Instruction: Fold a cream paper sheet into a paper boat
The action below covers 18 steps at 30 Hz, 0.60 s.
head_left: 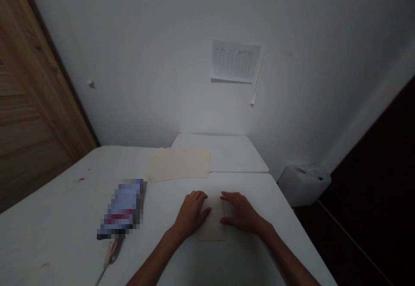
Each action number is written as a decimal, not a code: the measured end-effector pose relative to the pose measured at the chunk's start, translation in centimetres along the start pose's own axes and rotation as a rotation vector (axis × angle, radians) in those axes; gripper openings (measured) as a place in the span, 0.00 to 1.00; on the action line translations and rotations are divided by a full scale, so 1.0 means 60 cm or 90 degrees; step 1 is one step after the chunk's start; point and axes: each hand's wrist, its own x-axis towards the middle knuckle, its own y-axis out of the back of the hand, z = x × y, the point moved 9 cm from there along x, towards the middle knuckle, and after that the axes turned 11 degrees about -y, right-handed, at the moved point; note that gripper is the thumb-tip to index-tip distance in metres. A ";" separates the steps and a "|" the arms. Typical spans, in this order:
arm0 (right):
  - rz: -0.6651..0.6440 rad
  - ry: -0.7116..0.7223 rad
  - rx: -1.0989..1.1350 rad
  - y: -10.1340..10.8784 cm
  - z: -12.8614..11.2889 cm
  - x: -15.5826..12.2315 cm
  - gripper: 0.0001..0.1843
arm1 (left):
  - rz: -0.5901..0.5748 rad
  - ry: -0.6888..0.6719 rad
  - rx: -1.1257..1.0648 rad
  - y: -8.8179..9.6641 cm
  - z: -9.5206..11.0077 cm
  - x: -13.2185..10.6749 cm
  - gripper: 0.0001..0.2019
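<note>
A narrow cream-coloured sheet of paper (212,230) lies flat on the white table in front of me, its long sides running away from me. My left hand (193,214) rests over its left side, thumb apart from the fingers. At the right edge, my right hand (240,212) has its thumb and fingers spread, with the fingertips touching or very close to the paper. Neither hand is closed round anything. Whether the sheet is folded or has several layers, I cannot tell. More cream sheets (181,163) lie farther back on the table.
To the left lies a pixelated blue object (125,204) with a pink-handled tool (110,251) beside it. The white table (58,217) meets a smaller white tabletop (233,154) by the wall. A printed sheet (236,61) hangs there. A white container (301,186) stands at right.
</note>
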 end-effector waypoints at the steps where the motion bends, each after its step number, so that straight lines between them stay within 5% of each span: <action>1: 0.023 -0.007 0.013 0.003 0.002 0.006 0.37 | 0.004 -0.003 -0.003 0.000 0.001 -0.001 0.13; 10: 0.076 0.021 0.047 -0.007 -0.022 0.049 0.24 | 0.007 -0.018 0.019 -0.005 0.004 -0.004 0.13; 18: 0.074 0.069 0.108 -0.012 -0.028 0.058 0.29 | 0.022 -0.009 -0.068 -0.009 -0.002 -0.005 0.18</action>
